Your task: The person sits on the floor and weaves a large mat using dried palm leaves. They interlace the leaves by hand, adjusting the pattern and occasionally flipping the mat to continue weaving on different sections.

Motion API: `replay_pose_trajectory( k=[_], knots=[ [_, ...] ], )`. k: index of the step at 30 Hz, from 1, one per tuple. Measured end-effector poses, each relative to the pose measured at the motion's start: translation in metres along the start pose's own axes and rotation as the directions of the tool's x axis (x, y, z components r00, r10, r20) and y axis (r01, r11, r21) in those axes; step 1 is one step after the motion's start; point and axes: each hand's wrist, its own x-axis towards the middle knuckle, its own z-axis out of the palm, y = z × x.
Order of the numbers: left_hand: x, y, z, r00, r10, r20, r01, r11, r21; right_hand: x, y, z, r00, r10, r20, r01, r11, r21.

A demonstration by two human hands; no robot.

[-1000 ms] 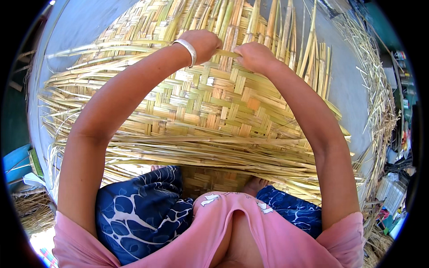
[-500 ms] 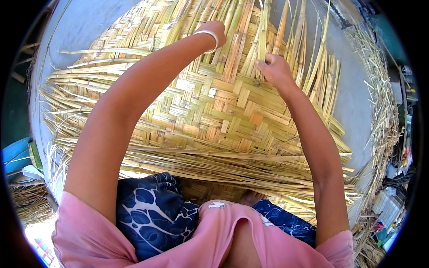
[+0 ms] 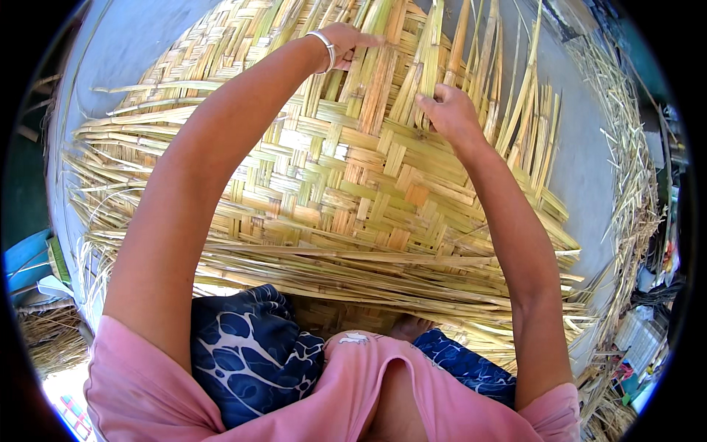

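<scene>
On the pale-yellow woven mat (image 3: 353, 191), right hand (image 3: 449, 110) fingers pinch loose strips (image 3: 434, 51); left hand (image 3: 350, 40) lies flat.

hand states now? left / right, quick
Left hand: open, fingers stretched flat on the woven mat.
Right hand: closed, pinching loose upright strips at the mat's unwoven edge.

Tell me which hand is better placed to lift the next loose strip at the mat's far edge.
Probably the right hand: its fingers already pinch the loose strips where the weave ends. The left hand lies flat on the mat, farther left.
</scene>
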Motion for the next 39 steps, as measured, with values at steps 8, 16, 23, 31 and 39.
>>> replay_pose_trajectory(
  k=[8,16,23,31,39],
  knots=[
    [-0.027,0.008,-0.018,0.984,0.063,0.17,0.019,0.897,-0.442,0.001,-0.003,0.004,1.0,0.005,0.0,-0.005,1.0,0.011],
    [-0.024,0.018,-0.011,0.856,0.141,0.498,-0.034,0.975,-0.218,-0.008,-0.039,0.002,0.984,-0.104,0.143,0.142,0.948,-0.286],
    [-0.035,-0.008,-0.013,0.89,0.153,0.429,0.055,0.898,-0.436,0.004,-0.025,0.009,0.904,-0.288,0.315,0.369,0.898,-0.238],
    [-0.075,-0.04,-0.012,0.997,0.075,0.031,-0.041,0.798,-0.601,0.019,-0.026,0.01,0.895,-0.219,0.389,0.339,0.901,-0.272],
    [-0.082,-0.063,0.01,0.918,0.088,-0.386,-0.233,0.908,-0.347,0.019,-0.011,0.024,0.927,-0.237,0.29,0.317,0.909,-0.27]
  ],
)
